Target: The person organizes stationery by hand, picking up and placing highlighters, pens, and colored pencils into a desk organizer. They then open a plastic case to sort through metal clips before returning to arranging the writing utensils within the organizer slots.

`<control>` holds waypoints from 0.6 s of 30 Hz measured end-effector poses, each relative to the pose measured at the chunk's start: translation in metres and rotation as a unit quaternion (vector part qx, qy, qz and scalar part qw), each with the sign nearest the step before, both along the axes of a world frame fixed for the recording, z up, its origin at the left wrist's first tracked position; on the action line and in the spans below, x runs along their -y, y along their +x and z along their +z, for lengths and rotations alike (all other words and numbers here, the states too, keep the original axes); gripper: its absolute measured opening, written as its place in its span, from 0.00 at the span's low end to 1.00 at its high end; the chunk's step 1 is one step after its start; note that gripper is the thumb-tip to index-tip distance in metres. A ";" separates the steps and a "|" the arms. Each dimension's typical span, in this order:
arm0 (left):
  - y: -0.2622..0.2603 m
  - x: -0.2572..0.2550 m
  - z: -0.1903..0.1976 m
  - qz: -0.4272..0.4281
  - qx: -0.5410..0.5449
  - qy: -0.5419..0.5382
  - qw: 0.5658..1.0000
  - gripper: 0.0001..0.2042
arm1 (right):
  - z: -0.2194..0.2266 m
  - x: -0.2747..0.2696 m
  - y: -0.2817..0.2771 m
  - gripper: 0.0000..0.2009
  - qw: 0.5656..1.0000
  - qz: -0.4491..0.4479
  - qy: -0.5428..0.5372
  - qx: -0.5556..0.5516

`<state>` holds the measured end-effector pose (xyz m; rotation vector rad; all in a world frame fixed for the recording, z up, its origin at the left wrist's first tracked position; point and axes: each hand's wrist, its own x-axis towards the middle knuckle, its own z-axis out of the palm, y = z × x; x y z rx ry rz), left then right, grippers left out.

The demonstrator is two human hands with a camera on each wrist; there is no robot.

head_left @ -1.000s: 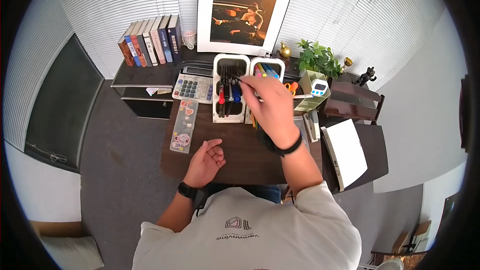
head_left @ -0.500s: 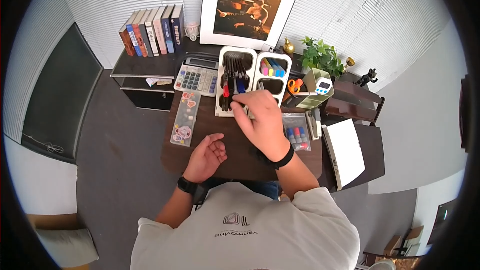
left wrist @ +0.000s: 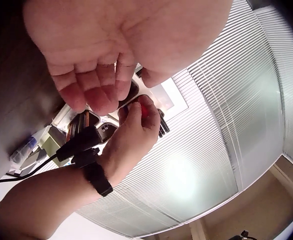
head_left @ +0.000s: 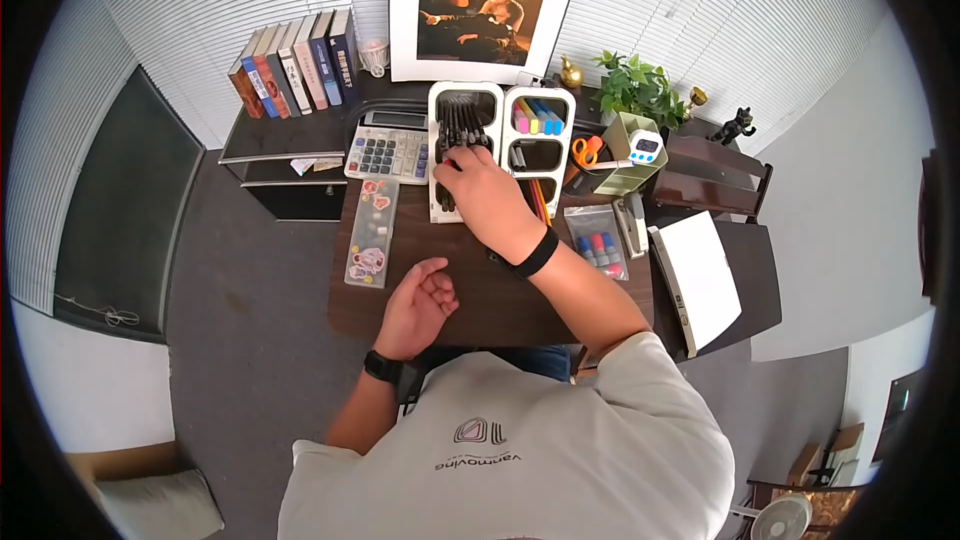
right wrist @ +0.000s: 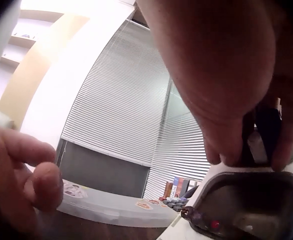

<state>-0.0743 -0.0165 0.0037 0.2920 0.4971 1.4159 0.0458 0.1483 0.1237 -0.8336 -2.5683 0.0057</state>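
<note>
My right hand reaches over the left white pen organizer, its fingers closed around a bunch of pens and markers in it. In the left wrist view the fingertips pinch near a red marker. A dark blue marker shows between the fingers in the right wrist view, behind the front compartment. My left hand hovers near the table's front edge, palm up with fingers loosely curled, holding nothing.
Right of it, another organizer holds highlighters and pencils. To the left are a calculator and a sticker-covered case. Scissors, a bag of small bottles and a stapler stand on the right.
My right hand drew back toward me along the pens, then moved forward and left onto them, covering the red and blue markers. My left hand has barely moved.
</note>
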 end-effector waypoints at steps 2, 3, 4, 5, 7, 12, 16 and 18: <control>0.000 0.002 -0.001 0.008 -0.009 -0.008 1.000 0.18 | -0.001 -0.001 0.005 0.15 0.999 0.012 0.009 -0.043; -0.001 0.001 -0.004 -0.002 -0.008 0.002 1.000 0.19 | -0.002 -0.001 0.010 0.15 0.996 0.023 0.019 -0.085; -0.002 0.000 -0.006 -0.012 -0.005 0.011 1.000 0.20 | 0.004 0.008 0.015 0.15 0.991 0.024 0.007 -0.132; -0.003 0.000 -0.007 -0.013 -0.004 0.008 1.000 0.20 | 0.011 0.019 0.024 0.15 0.991 0.022 0.004 -0.131; -0.003 -0.001 -0.009 -0.043 -0.029 0.057 0.997 0.21 | 0.020 0.046 0.042 0.15 0.977 0.018 0.013 -0.211; 0.031 -0.008 0.027 0.002 -0.073 0.088 0.993 0.23 | -0.043 0.114 0.075 0.11 0.885 0.067 -0.241 -0.392; 0.049 -0.026 0.019 0.078 -0.132 0.037 0.987 0.17 | -0.077 0.130 0.088 0.11 0.869 0.019 -0.320 -0.378; 0.056 -0.029 0.019 0.080 -0.167 0.034 0.982 0.16 | -0.084 0.130 0.096 0.11 0.882 0.005 -0.303 -0.361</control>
